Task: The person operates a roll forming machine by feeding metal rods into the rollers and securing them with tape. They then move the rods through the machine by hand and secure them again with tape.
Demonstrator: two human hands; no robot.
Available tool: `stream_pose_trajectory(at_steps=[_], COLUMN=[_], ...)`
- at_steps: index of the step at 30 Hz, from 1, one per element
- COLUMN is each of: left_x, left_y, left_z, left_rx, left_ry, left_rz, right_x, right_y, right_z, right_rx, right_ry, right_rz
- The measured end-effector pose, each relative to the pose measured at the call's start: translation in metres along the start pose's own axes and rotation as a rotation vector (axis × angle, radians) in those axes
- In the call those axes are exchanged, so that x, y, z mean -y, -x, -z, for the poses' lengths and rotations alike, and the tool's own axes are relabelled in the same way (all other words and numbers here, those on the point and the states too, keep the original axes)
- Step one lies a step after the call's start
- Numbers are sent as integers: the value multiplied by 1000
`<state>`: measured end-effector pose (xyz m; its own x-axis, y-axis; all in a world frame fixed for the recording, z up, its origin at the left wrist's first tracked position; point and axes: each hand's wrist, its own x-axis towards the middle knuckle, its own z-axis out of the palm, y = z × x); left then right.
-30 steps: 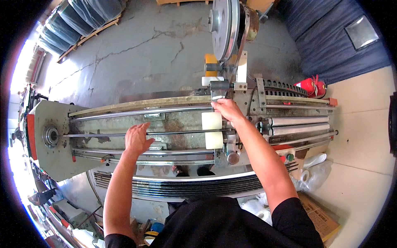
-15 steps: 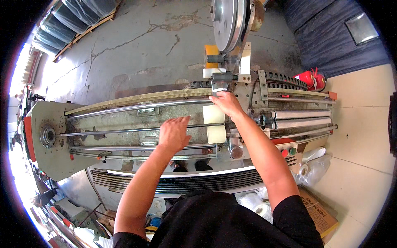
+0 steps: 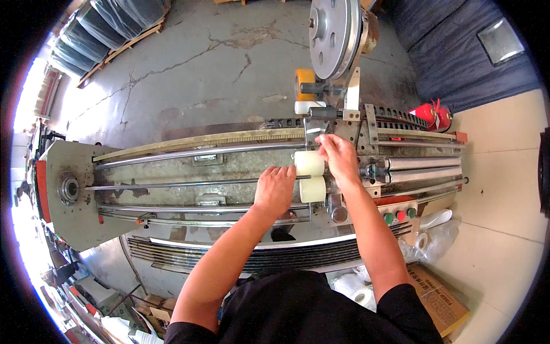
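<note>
My left hand is closed over the thin metal rod running along the middle of the machine, just left of two cream rollers. One roller lies above the rod and one below it. My right hand is at the upper right of the rollers, its thumb and fingers pinched together. Whatever may be in that pinch is too small to make out. A dark metal bracket on the carriage sits just beyond my right fingertips.
Above the carriage stands a large grey wheel with an orange roll beneath it. Green and red buttons sit right of my right forearm. Fire extinguishers stand far right; a cardboard box lies near right.
The carriage, with its wheel and rollers, has slid right. My left hand moved right and closed on the rod. My right hand shifted right and slightly nearer, away from the bracket.
</note>
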<state>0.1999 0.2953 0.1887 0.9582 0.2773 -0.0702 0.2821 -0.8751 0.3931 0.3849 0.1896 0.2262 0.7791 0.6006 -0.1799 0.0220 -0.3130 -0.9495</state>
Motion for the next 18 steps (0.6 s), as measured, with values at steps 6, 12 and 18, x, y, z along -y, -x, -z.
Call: stream_pose_trajectory(at_steps=[6, 12, 18], left_x=[-3, -5, -9], left_y=[-4, -2, -2], left_z=[-6, 0, 7], left_rx=[-3, -21, 19], left_ry=[-31, -61, -6], left_rz=[-1, -7, 45], right_x=[-7, -40, -112], right_y=[67, 167, 222], right_z=[30, 52, 101], right_rx=[121, 102, -30], right_ry=[-334, -119, 61], right_rz=[-332, -305, -263])
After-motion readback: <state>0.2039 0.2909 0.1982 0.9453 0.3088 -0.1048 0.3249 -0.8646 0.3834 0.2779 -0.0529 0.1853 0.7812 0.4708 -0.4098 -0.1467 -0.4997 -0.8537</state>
